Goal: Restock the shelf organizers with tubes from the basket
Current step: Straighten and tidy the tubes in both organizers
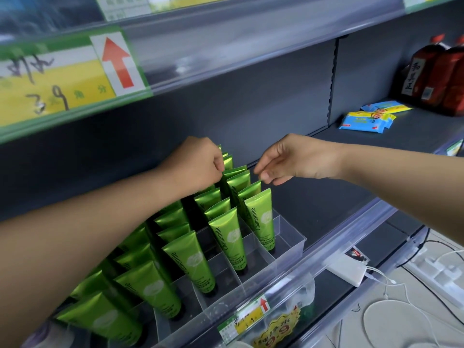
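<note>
**On the shelf: both hands at the back row of tubes**

On the dark shelf [313, 197], green tubes [227, 238] stand caps down in the slots of a clear organizer [288, 243]. The left hand [198, 164] pinches the top edge of a tube in the back row. The right hand [293, 159] hovers just beside it, fingers loosely curled and holding nothing. Blue packets [364, 120] lie farther right.

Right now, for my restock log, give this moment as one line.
phase: seating tubes | left hand: pinching a rear tube top | right hand: fingers curled, empty, beside the tube tops | organizer: nearly full
</note>
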Demonstrator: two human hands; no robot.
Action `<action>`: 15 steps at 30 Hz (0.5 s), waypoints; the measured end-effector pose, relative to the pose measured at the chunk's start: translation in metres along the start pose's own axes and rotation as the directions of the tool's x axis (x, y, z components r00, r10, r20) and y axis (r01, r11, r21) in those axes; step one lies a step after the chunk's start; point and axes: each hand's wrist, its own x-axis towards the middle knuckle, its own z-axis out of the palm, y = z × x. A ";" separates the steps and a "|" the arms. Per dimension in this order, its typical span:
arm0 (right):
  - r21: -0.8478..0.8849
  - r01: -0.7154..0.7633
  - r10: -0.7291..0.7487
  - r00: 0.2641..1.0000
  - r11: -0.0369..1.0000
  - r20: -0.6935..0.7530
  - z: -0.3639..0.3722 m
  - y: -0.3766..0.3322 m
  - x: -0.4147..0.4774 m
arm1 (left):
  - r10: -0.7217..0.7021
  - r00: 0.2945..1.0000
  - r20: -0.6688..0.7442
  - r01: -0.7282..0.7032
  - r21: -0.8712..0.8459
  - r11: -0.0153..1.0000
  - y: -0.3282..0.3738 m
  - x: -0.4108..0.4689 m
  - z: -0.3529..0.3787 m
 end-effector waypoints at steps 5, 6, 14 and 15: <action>-0.062 0.118 -0.125 0.985 0.991 -0.118 -0.002 -0.006 -0.008 | 0.019 0.999 -0.033 -0.020 -0.018 1.000 -0.003 0.010 -0.003; -0.068 0.129 -0.136 0.984 0.989 -0.115 -0.001 -0.007 -0.010 | 0.025 0.999 -0.024 -0.025 -0.019 1.000 -0.003 0.012 -0.001; -0.137 0.149 -0.157 0.986 0.979 -0.050 0.011 0.005 -0.015 | 0.025 0.999 0.026 -0.024 -0.034 0.999 -0.004 0.024 0.018; -0.142 0.148 -0.156 0.987 0.979 -0.047 0.012 0.006 -0.015 | 0.023 0.999 0.026 -0.022 -0.035 0.999 -0.005 0.025 0.020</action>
